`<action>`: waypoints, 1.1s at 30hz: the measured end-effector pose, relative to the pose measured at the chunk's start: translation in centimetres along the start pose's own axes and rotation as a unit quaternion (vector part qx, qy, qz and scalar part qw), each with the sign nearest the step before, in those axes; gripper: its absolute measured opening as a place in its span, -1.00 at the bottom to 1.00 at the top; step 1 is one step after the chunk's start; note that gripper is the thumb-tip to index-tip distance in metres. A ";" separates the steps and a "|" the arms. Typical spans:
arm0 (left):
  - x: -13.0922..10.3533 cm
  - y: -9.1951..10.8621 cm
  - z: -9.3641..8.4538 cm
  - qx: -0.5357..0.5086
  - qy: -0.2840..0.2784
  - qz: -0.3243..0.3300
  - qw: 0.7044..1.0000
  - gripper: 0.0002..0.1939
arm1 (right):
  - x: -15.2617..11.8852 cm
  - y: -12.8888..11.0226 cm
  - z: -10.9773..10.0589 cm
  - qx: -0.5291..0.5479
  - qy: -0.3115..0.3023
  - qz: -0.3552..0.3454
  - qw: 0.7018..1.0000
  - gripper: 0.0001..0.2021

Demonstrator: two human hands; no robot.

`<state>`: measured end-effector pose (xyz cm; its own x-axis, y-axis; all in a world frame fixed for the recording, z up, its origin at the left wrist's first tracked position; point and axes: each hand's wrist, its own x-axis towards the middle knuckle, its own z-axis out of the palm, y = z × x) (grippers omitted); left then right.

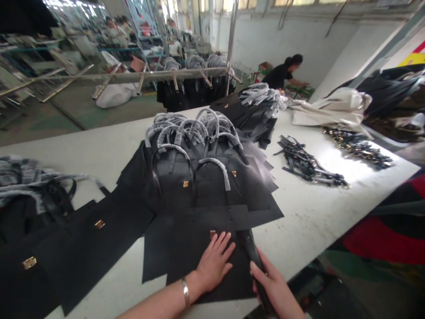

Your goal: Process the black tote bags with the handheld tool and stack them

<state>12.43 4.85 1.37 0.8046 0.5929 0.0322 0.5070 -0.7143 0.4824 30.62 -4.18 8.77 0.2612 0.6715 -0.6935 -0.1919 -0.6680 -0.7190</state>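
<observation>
My left hand (215,261), with a silver bracelet at the wrist, lies flat with fingers spread on a black bag panel (186,248). Its fingertips reach a small gold metal fitting (213,234), partly hidden. My right hand (274,285) is wrapped round a long glossy black object (254,250), whose kind I cannot make out. The far end of that object rests over the panel's right side. Just beyond lie overlapping black bag panels (175,177) with gold fittings and arched handles (212,163), many wrapped in pale film.
More black panels with gold fittings (99,224) lie at the left. On the white table (308,217), black straps with metal hardware (308,164) form piles at the right. A metal rack (149,77) stands behind the table. A person in black (280,75) bends beyond the far end.
</observation>
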 end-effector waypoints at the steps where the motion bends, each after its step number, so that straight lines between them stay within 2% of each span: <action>1: -0.5 0.0 0.8 0.010 -0.018 0.009 1.000 -0.36 | 0.7 -0.5 0.6 -0.003 -0.010 0.000 1.000 -0.04; 3: -1.3 -0.1 1.7 0.011 -0.043 0.027 0.999 -0.32 | 2.0 -1.3 1.4 -0.013 -0.031 0.000 0.999 -0.07; 7: -1.8 0.3 1.7 -0.004 -0.058 0.035 0.998 -0.31 | 3.5 -2.4 2.1 -0.032 -0.048 0.010 0.998 -0.14; 14: -1.7 0.6 1.5 -0.019 -0.058 0.019 0.998 -0.38 | 3.1 -1.5 1.6 0.005 -0.037 0.033 0.999 -0.07; 17: -1.8 0.5 1.6 -0.014 -0.058 0.025 0.998 -0.40 | 3.5 -1.9 1.8 0.015 -0.041 0.033 0.998 -0.06; 22: -1.5 0.8 1.4 0.028 -0.043 0.027 0.998 -0.43 | 3.5 -3.6 2.7 -0.010 0.063 -0.069 0.996 -0.04; 23: -1.5 0.9 1.3 0.036 -0.040 0.029 0.998 -0.44 | 3.1 -3.7 2.8 -0.022 0.065 -0.072 0.995 -0.05; 28: -1.8 2.6 1.7 0.059 -0.033 0.040 0.997 -0.47 | 1.0 -2.6 3.6 -0.096 -0.052 -0.067 0.992 -0.18; 30: -2.2 3.4 1.9 0.064 -0.035 0.051 0.996 -0.45 | 0.8 -1.6 4.4 -0.131 -0.061 -0.082 0.986 -0.29; 33: -2.8 4.1 2.0 0.069 -0.050 0.054 0.995 -0.28 | 1.1 -0.2 5.9 -0.202 -0.084 -0.092 0.971 -0.40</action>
<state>12.91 -0.44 1.52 0.8798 0.4751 -0.0145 0.4487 -0.8201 0.3551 25.36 -1.45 7.86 0.0920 0.8111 -0.5776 0.2394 -0.5811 -0.7778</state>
